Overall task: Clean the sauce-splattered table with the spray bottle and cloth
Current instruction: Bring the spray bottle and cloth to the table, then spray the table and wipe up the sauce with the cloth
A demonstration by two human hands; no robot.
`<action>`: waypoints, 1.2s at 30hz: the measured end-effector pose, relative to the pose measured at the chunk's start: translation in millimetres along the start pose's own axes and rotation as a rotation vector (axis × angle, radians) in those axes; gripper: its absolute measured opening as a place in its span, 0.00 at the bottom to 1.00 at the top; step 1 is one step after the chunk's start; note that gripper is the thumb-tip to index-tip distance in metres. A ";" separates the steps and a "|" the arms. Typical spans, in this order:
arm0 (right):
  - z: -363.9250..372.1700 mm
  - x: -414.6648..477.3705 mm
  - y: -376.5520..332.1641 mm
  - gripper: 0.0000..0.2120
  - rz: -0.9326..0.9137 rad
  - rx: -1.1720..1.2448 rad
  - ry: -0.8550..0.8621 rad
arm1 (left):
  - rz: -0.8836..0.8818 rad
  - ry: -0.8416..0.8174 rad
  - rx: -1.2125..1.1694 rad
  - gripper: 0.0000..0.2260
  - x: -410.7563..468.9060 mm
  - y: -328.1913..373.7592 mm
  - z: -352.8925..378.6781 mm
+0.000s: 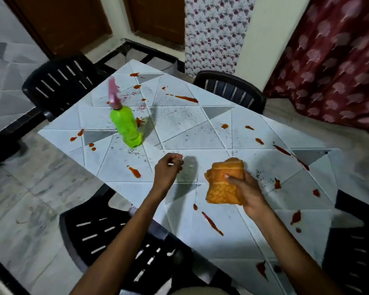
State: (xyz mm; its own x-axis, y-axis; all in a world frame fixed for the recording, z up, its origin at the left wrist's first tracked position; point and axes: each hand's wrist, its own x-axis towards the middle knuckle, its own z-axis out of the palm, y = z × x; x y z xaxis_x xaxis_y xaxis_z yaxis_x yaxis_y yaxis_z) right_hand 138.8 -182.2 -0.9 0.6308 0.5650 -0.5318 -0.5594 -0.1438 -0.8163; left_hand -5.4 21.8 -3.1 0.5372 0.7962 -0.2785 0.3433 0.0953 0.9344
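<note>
I see 1 spray bottle [126, 128] upright on table [190, 133] | 1 cloth [224, 188] gripped by right hand [250, 194] | left hand [168, 170] curled, holding nothing | 4 black chairs [62, 86] around

Both forearms, left forearm [124, 231] and right forearm [285, 235], are bare from elbow to wrist. My left hand [168, 169] and right hand [246, 188] are ungloved, nails short, the right thumbnail pale. A tan patch [192, 291] sits between my arms at the bottom edge; material unclear.
</note>
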 end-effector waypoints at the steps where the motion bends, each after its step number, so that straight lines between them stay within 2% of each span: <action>1: -14.9 -11.0 2.0 0.20 0.007 0.026 0.013 | 0.000 -0.032 0.002 0.06 -8.9 -2.3 15.2; 5: -82.3 -47.8 14.0 0.16 0.065 0.147 0.119 | 0.008 -0.184 0.078 0.05 -44.6 -9.2 76.1; 13: -200.0 -79.6 30.8 0.21 0.044 0.218 0.273 | 0.081 -0.430 0.284 0.05 -81.7 -2.0 178.8; 16: -224.4 -75.2 26.0 0.20 0.024 0.203 0.349 | 0.118 -0.468 0.364 0.07 -81.3 4.1 203.4; 23: -255.5 -42.3 -3.3 0.19 -0.005 0.116 0.497 | 0.208 -0.565 0.542 0.03 -36.6 12.8 242.2; 24: -257.5 -35.5 -9.0 0.16 -0.026 0.092 0.518 | 0.233 -0.579 0.572 0.05 -26.8 13.8 244.6; 27: -258.7 -16.1 -30.6 0.11 -0.112 -0.074 0.642 | 0.311 -0.567 0.731 0.23 13.0 9.7 250.6; 31: -254.2 20.8 -54.7 0.17 -0.217 -0.479 0.986 | 0.410 -0.486 0.933 0.36 69.2 -6.8 251.6; 34: -259.8 55.5 -56.3 0.18 -0.189 -0.761 1.023 | 0.468 -0.426 0.991 0.43 99.3 -18.6 244.6; 36: -256.5 81.0 -51.3 0.20 -0.098 -0.790 0.973 | 0.472 -0.417 1.012 0.40 112.7 -23.9 237.7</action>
State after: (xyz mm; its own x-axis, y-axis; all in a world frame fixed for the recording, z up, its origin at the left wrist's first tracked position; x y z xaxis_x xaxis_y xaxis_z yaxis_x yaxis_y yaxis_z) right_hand 356.5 -337.4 -60.0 0.9741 -0.1829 -0.1327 -0.2259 -0.7715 -0.5948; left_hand 230.1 -32.8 -109.6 0.9184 0.3527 -0.1796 0.3958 -0.8186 0.4163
